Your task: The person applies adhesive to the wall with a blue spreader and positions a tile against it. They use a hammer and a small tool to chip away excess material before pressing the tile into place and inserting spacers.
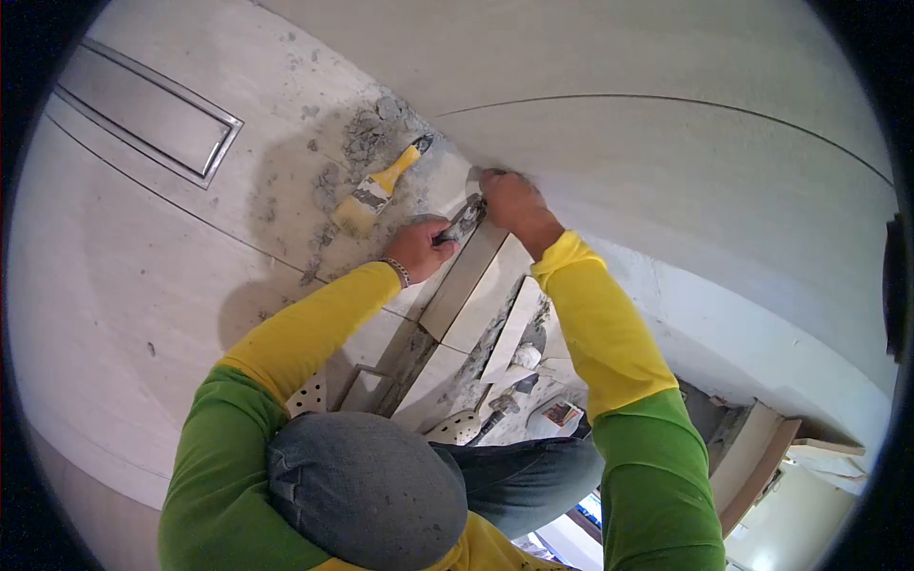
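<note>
My left hand [419, 249] is closed round the dark end of a small mortar-smeared tool [465, 221], which points toward the wall. Close by, my right hand [514, 205] has its fingers curled at the foot of the wall, near the tool's far end. What those fingers hold is hidden. Below both hands runs the long, narrow tiled edge [464, 281] of a step. To the left of the hands, a paintbrush [383, 186] with a yellow handle and pale bristles lies on the floor tiles.
Crumbled grey mortar [376, 128] is scattered along the wall [609, 143]. A metal-framed floor drain cover [157, 109] sits at upper left. On the lower step are a loose tile strip [511, 328], a dark-handled tool [500, 407] and a white container [555, 417], close to my knee.
</note>
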Tool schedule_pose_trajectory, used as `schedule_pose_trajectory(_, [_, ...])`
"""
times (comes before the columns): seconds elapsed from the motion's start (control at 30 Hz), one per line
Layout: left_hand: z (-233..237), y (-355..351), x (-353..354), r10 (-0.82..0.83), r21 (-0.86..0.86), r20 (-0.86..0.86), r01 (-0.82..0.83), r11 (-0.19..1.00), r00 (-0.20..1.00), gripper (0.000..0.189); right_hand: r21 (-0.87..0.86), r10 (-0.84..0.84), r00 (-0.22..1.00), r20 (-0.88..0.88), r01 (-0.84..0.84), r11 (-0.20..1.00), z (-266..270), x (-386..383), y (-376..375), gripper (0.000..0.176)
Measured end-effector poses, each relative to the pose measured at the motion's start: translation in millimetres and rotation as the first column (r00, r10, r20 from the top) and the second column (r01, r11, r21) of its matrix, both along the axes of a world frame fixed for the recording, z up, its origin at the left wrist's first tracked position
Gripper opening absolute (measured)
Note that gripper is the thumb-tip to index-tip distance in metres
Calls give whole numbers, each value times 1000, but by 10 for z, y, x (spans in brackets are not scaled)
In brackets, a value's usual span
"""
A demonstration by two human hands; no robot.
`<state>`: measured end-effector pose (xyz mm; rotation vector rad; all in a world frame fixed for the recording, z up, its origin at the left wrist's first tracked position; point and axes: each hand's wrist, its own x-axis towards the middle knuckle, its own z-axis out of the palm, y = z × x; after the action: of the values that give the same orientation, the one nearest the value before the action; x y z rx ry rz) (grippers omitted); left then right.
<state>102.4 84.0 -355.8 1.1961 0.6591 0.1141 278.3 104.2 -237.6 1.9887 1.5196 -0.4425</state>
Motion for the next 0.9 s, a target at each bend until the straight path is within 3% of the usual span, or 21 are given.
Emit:
schedule_pose_trajectory(0.07, [52,26,-10,-9,26,7,9,1000,1000,47,200,62,988,-142,-32,979,107,66,-15,27])
schedule_pose_trajectory(0.1, [77,38,-19,-9,77,14,8,997,1000,47,201,58,989,-139,-29,979,183,116,-40,27])
schedule_pose_trajectory(0.17, [84,2,-19,-11,126,25,8,992,1000,46,432,-40,946,-322,184,883,539,79,-46,24])
schedule_pose_trajectory(0.2, [50,-42,-38,108,364,48,-118,924,993,39,433,-43,947,-319,186,882,681,56,-113,24])
schedule_pose_trajectory(0.23, [22,-88,-62,216,573,99,-233,785,971,32,440,-203,884,-422,396,806,815,16,-228,23])
schedule_pose_trajectory(0.27, [130,-42,-118,212,574,101,-231,786,972,32,423,-342,780,-524,587,690,914,-52,-365,24])
schedule_pose_trajectory(0.3, [233,28,-188,148,324,0,-140,936,989,37,415,-407,703,-583,688,595,967,-140,-526,24])
schedule_pose_trajectory(0.33, [348,82,-244,56,40,-81,-53,998,995,41,397,-458,615,-642,778,487,995,-236,-709,24])
schedule_pose_trajectory(0.37, [412,70,-279,50,46,-81,-46,998,995,41,342,-478,542,-692,828,444,990,-348,-885,24])
schedule_pose_trajectory(0.43, [522,7,-345,225,-281,-68,-235,930,972,37,233,-529,407,-744,901,366,829,-569,-1262,25])
schedule_pose_trajectory(0.47, [571,-17,-355,217,-272,-67,-227,935,974,37,140,-550,266,-792,955,260,775,-757,-1380,28])
schedule_pose_trajectory(0.5, [625,-58,-356,290,-347,32,-261,901,956,36,40,-580,178,-795,970,242,773,-947,-1393,35])
schedule_pose_trajectory(0.53, [681,-118,-359,362,-425,124,-280,861,924,36,-18,-494,93,-864,976,216,718,-1128,-1411,43])
schedule_pose_trajectory(0.57, [735,-186,-367,341,-415,129,-262,871,931,36,31,-489,173,-855,958,285,579,-1237,-1438,46])
schedule_pose_trajectory(0.63, [856,-305,-371,284,-607,71,-184,773,956,33,-192,-425,-97,-900,964,186,544,-1431,-1412,41])
schedule_pose_trajectory(0.67, [931,-344,-357,288,-594,35,-212,776,957,31,-183,-400,-106,-910,970,159,501,-1456,-1450,41])
schedule_pose_trajectory(0.7, [831,-318,-349,255,-576,44,-184,797,966,31,-264,-362,-225,-905,963,60,438,-1482,-1510,37])
schedule_pose_trajectory(0.73, [639,-273,-345,118,-251,120,-85,964,986,31,-348,-311,-340,-888,937,-31,398,-1515,-1554,32])
schedule_pose_trajectory(0.77, [696,-137,-273,-35,111,151,19,994,988,33,-348,-280,-347,-895,936,-49,412,-1548,-1554,32])
schedule_pose_trajectory(0.83, [955,214,30,-83,250,-207,134,959,975,33,-288,-277,-291,-916,956,-54,446,-1667,-1593,25])
schedule_pose_trajectory(0.9, [533,356,511,24,626,11,-25,779,1000,31,-330,-203,-349,-915,936,-125,296,-1871,-1652,23])
